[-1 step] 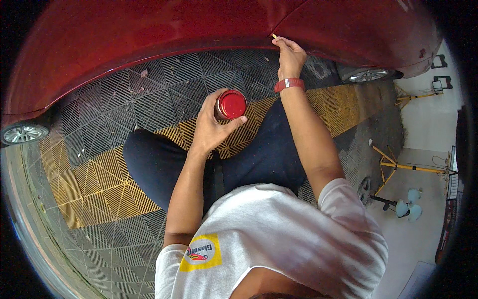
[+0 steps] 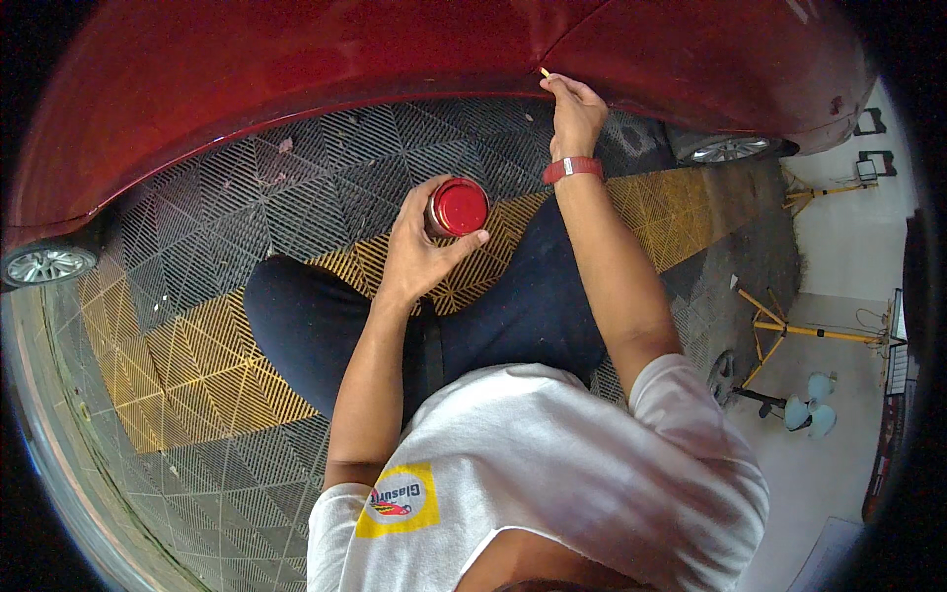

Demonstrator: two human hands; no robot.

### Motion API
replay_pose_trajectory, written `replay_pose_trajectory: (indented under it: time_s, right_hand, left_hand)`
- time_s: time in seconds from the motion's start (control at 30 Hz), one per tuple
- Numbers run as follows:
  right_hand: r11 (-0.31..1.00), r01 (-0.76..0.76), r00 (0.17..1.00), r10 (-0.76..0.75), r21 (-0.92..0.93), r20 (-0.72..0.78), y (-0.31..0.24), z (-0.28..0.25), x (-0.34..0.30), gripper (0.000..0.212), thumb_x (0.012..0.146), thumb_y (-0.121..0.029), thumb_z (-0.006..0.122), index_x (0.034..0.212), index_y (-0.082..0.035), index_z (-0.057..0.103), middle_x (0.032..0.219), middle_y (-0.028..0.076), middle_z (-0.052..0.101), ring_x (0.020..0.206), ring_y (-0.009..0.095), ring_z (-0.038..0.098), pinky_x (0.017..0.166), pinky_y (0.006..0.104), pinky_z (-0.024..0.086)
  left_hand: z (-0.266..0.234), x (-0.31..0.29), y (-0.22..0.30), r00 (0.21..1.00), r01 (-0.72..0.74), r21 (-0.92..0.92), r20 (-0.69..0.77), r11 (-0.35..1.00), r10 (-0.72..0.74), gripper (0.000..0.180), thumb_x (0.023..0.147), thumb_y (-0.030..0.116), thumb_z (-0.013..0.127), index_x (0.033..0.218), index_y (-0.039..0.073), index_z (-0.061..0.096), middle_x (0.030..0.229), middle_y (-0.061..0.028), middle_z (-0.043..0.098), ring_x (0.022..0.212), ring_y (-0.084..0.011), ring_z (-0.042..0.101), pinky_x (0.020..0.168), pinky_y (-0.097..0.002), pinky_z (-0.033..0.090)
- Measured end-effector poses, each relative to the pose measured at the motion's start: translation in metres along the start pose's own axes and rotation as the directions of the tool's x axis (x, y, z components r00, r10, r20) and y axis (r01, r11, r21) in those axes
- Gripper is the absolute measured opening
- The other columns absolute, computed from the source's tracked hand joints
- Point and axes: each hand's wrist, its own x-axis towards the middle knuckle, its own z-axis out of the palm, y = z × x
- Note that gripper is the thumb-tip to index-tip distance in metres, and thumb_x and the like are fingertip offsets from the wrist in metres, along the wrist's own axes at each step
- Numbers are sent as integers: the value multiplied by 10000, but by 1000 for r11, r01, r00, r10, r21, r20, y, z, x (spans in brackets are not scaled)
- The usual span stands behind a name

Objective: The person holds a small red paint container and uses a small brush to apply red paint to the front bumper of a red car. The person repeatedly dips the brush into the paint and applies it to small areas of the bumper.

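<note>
My left hand [image 2: 419, 242] is wrapped round a small round can [image 2: 461, 207] and holds it above my folded legs. The top of the can is glossy red; I cannot tell whether that is a lid or red paint inside. Reaching far forward, my right hand [image 2: 575, 111] pinches a thin, pale yellow stick [image 2: 545, 72] between thumb and fingers. The stick's tip is at the lower part of a red car body [image 2: 365, 49], beside a curved panel seam. A red band with a pale clasp circles my right wrist.
Black and yellow slatted floor tiles [image 2: 212, 380] lie beneath me. Car wheels stand at the left [image 2: 49, 264] and right [image 2: 730, 148]. On the right are a yellow stand [image 2: 819, 333] and a fan-like object with pale blades [image 2: 811, 407], near a pale wall.
</note>
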Motion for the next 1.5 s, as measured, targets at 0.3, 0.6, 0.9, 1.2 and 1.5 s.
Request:
replay_pose_trajectory:
  time_s: [0.3, 0.6, 0.9, 1.2, 1.5]
  right_hand:
    - [999, -44, 999, 44, -7, -25, 3, 5, 2, 144, 963, 79, 886, 1102, 51, 860, 1087, 143, 876, 1012, 215, 827, 1029, 343, 637]
    - [947, 163, 986, -163, -276, 25, 15, -3, 17, 115, 936, -24, 928, 1047, -25, 898, 1067, 99, 889, 931, 201, 815, 887, 354, 631]
    - [512, 529, 802, -563, -677, 200, 10, -3, 15, 115, 852, -205, 975, 944, -185, 908, 989, 74, 854, 1105, 356, 763, 1011, 543, 581]
    - [405, 546, 771, -585, -734, 251, 11, -5, 15, 100, 844, -211, 968, 922, -212, 905, 992, 62, 860, 1113, 332, 768, 1040, 535, 556]
    - [433, 528, 801, -539, -731, 260, 18, -9, 21, 92, 850, -236, 970, 918, -225, 909, 935, 64, 839, 1071, 335, 781, 1015, 529, 565]
  left_hand:
    - [-1, 8, -4, 997, -75, 63, -17, 995, 76, 975, 830, 289, 1093, 1626, -3, 612, 1559, -191, 713, 1462, -350, 707, 1271, -482, 556]
    - [0, 8, 0, 999, -33, 39, 1, 999, 33, 965, 836, 270, 1089, 1631, 11, 608, 1557, -187, 712, 1457, -341, 711, 1255, -475, 578]
    - [0, 7, -2, 999, -39, 49, -8, 998, 39, 978, 838, 291, 1093, 1639, 16, 604, 1558, -187, 717, 1466, -338, 710, 1249, -475, 588]
    - [0, 8, -5, 999, -52, 49, -11, 997, 53, 986, 829, 309, 1096, 1631, 1, 610, 1565, -193, 710, 1467, -343, 707, 1258, -477, 576]
    - [-1, 8, -1, 999, -33, 40, -7, 999, 34, 980, 827, 304, 1095, 1626, 4, 615, 1564, -193, 709, 1472, -348, 700, 1268, -480, 565]
